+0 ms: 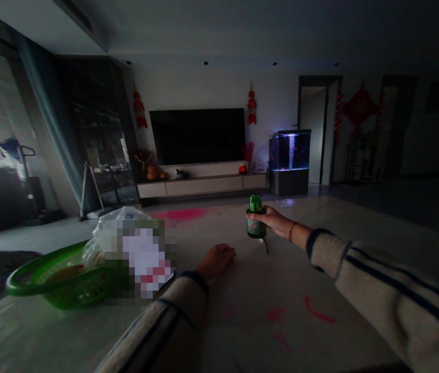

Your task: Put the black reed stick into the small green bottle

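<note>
My right hand (276, 221) is wrapped round the upper part of a small dark green bottle (256, 228), which has a shiny green cap and a pale label. The bottle is upright over the table (243, 316); whether its base touches the top I cannot tell. Just below it are a small white object and a thin dark strip (266, 246), too small to name. My left hand (216, 260) rests on the table to the left of the bottle, fingers curled together, with nothing visible in them.
On the left stands a green plastic basket (68, 298) with a clear plastic bag (101, 233) at it. A blurred-out white and red item (149, 264) lies beside the basket. Pink marks (318, 313) streak the table. Beyond are a television (198, 137) and a lit fish tank (291, 150).
</note>
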{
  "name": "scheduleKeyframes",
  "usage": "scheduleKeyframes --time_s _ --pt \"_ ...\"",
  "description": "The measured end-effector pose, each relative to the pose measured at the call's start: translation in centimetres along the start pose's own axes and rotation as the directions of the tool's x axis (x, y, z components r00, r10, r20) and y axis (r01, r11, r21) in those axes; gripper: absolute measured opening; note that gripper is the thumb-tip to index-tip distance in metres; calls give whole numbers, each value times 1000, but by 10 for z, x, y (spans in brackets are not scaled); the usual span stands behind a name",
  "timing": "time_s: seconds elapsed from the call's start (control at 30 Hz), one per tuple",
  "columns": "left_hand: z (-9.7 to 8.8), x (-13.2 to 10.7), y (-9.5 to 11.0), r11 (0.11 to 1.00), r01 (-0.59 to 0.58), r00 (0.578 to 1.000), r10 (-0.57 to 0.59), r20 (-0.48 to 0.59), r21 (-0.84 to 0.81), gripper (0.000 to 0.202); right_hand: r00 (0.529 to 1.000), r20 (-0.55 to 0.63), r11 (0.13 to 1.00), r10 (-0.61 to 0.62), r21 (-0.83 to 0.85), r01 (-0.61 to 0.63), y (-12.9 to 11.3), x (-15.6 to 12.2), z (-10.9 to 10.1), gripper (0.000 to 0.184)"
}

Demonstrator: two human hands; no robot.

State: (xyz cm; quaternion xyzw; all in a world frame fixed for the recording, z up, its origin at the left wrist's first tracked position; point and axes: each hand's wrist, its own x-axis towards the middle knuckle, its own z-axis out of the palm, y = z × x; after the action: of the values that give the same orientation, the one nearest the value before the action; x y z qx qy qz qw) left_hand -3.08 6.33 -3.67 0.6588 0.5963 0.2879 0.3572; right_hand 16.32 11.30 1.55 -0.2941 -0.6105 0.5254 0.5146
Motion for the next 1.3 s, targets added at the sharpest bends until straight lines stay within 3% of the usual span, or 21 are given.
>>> scheduleKeyframes --time_s 0.1,0.2,0.37,0.77,1.1,1.23,1.3 --pt "2 5 -6 998 -68 989 69 -131 10 18 998 25 998 57 5 -57 0 -17 7 32" --pt "1 9 -12 984 -158 936 175 -305 80 19 994 36 995 103 5 -103 4 -34 15 32" --pt "-8 11 -19 976 -179 881 214 -422 122 18 991 67 993 120 -6 -120 19 -54 22 37" --pt "-15 7 -13 970 -185 858 237 -456 157 16 988 110 990 109 79 -118 26 -61 23 35" --pt "-7 9 -10 966 -212 863 257 -435 151 16 989 115 994 90 -76 -81 24 -68 23 40" --pt "-10 12 -14 966 -226 860 259 -440 126 15 993 110 997 41 -64 -34 23 -65 16 47" --pt "-14 12 -12 969 -232 851 245 -464 87 15 999 45 1000 -13 16 12 19 -58 6 49"
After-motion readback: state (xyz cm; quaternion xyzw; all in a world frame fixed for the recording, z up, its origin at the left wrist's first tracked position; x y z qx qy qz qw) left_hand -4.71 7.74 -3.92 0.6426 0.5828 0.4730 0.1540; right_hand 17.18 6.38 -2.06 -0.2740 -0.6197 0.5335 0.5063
